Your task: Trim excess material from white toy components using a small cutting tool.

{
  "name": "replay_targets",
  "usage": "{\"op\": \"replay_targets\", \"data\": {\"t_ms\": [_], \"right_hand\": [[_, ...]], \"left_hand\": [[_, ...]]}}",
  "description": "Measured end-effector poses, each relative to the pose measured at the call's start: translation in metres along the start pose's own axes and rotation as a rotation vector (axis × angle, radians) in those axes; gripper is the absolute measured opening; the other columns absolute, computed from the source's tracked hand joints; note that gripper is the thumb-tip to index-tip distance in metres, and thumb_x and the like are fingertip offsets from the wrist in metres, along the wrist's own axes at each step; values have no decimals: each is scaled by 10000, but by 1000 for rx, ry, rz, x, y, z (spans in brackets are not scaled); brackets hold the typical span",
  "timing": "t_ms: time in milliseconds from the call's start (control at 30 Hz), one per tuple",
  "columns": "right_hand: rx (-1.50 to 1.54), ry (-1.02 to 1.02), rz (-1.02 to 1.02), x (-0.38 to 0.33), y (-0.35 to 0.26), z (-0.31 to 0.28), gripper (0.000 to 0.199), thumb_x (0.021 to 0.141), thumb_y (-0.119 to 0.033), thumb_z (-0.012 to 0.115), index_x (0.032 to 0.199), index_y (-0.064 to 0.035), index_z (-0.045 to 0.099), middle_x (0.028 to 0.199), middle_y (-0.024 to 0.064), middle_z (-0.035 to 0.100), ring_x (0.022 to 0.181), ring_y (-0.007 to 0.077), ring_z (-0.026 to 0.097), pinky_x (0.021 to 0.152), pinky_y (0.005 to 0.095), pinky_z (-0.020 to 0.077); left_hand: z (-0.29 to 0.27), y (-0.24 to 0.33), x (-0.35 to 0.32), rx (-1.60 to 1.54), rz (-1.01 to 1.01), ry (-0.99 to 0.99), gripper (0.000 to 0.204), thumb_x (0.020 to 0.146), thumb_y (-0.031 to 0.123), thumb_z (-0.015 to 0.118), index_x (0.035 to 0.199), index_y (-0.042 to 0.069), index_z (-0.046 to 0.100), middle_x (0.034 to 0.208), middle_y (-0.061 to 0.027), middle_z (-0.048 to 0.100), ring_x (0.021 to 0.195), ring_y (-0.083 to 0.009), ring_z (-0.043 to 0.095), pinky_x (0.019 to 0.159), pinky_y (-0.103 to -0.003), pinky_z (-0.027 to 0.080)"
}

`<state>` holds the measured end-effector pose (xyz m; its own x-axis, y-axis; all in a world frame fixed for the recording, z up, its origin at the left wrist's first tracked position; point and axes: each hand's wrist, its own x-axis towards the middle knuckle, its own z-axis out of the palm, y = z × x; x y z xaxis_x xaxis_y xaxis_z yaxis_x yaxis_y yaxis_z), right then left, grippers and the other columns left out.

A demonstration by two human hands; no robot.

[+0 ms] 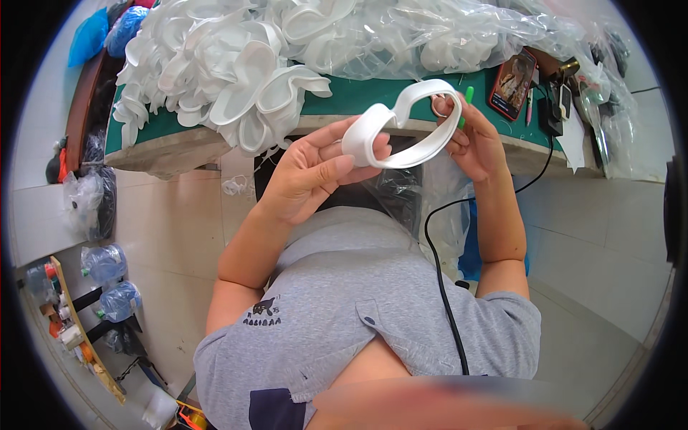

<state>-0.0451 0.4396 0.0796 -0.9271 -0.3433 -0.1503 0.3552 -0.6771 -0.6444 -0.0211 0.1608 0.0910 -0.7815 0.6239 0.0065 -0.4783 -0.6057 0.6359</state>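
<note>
Seen from above, a person in a grey shirt holds a white plastic frame (407,127), a curved band shaped like the face-rim of a pair of goggles, up in front of their chest with both hands, just short of the near edge of a green-topped table (373,93). The left hand (315,172) grips the frame's left end, thumb lying across the front of the band and the other fingers curled loosely behind it. The right hand (474,140) closes around the right end, fingertips pinched on the rim near its upper curve. The frame sits level between the two hands, its dip for the nose pointing up and away from the body. On the table beyond, to the left, rises a large heap of identical white frames (222,68), and behind it lie clear plastic bags (459,36) holding more white pieces. To the right on the table rests a phone in a red case (513,82), with a green pen (467,100) showing just behind the right hand. A black cable (441,279) runs down from the table across the person's shirt. The floor below is pale tile.
</note>
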Motion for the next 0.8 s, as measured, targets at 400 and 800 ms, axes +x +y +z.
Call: {"op": "replay_targets", "data": {"t_ms": [400, 800], "right_hand": [[-292, -37, -309, -23, -2, 8, 146, 941, -148, 563, 1069, -81, 547, 881, -1, 571, 553, 31, 351, 483, 187, 252], [-620, 189, -285, -42, -21, 19, 196, 891, -164, 642, 1020, -17, 629, 675, -71, 496, 551, 15, 358, 484, 185, 236]], "left_hand": [[-11, -11, -8, 181, 201, 67, 285, 915, 60, 565, 1180, -42, 549, 1085, -192, 648, 1083, -279, 608, 957, -375, 470], [-2, -18, -2, 124, -15, 247, 391, 934, 77, 528, 1294, -42, 433, 1293, -199, 518, 1187, -287, 534, 982, -412, 464]]}}
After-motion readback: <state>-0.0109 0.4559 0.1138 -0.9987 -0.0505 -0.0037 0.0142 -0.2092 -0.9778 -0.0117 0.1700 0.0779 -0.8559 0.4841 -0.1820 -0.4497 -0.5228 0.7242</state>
